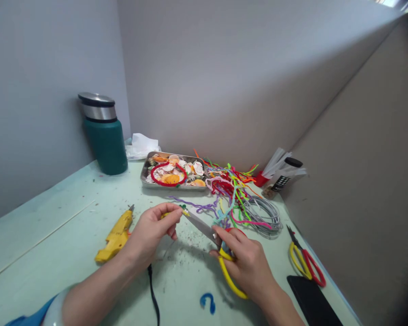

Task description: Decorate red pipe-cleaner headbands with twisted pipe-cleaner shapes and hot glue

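My left hand (159, 224) pinches a small yellow fuzzy piece (165, 215) with a bit of dark green at its end. In my right hand (246, 262) is a pair of scissors (201, 225) with yellow and red handles. The blade tips reach the yellow and green piece at my left fingertips; whether the blades touch it is too small to tell. Dark specks and scraps lie on the pale green table (180, 290) below my hands. A blue curled piece (208, 302) rests near the front.
Behind are a metal tray (143, 182) of shells with a red ring, colourful pipe cleaners (236, 190) and coiled wire (274, 217). A yellow glue gun (115, 237) and green bottle (105, 145) stand left. More scissors (306, 264) and a black flat object (313, 301) lie right.
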Demonstrator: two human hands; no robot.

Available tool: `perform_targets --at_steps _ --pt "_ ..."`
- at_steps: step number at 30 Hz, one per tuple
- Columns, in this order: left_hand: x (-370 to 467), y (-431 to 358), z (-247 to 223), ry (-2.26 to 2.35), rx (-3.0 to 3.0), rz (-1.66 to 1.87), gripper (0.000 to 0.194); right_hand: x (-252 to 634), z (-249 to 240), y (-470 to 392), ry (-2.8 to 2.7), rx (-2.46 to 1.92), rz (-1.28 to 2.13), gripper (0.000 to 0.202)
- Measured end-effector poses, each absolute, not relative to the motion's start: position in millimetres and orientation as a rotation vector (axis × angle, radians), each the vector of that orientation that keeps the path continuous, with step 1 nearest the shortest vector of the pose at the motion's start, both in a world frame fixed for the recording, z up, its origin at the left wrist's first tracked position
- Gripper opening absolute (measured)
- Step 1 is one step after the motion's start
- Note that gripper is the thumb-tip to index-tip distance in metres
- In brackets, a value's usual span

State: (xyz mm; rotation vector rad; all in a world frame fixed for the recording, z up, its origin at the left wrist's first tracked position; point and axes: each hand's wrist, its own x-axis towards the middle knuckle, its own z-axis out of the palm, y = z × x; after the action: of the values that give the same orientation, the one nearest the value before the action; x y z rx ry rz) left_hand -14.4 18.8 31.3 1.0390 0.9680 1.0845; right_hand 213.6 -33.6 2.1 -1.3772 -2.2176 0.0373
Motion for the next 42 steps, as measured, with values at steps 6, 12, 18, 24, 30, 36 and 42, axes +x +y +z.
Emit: perform_targets --at_steps 6,12,18,24,30,36,42 --pt "-15 20 36 1.025 1.114 1.086 0.021 211 4 -36 -2.191 -1.373 0.189 0.047" --pt "-16 19 44 1.145 1.211 1.054 0.022 209 12 -38 -2.166 -1.408 0.289 0.049" --pt "-17 18 45 1.159 1.267 1.036 0.023 208 18 -40 -2.144 -1.430 0.348 0.048" --pt "-17 17 46 1.159 1.305 1.028 0.022 208 17 -39 -2.140 -1.410 0.405 0.045" --pt "-16 18 47 1.141 1.302 1.032 0.021 208 15 -38 -2.144 -1.400 0.425 0.042" --pt "-15 19 44 1.151 1.279 1.037 0.021 209 12 -37 -2.152 -1.386 0.393 0.042" --pt "-16 18 46 1.171 1.265 1.050 0.021 207 8 -38 -2.161 -1.370 0.310 0.044"
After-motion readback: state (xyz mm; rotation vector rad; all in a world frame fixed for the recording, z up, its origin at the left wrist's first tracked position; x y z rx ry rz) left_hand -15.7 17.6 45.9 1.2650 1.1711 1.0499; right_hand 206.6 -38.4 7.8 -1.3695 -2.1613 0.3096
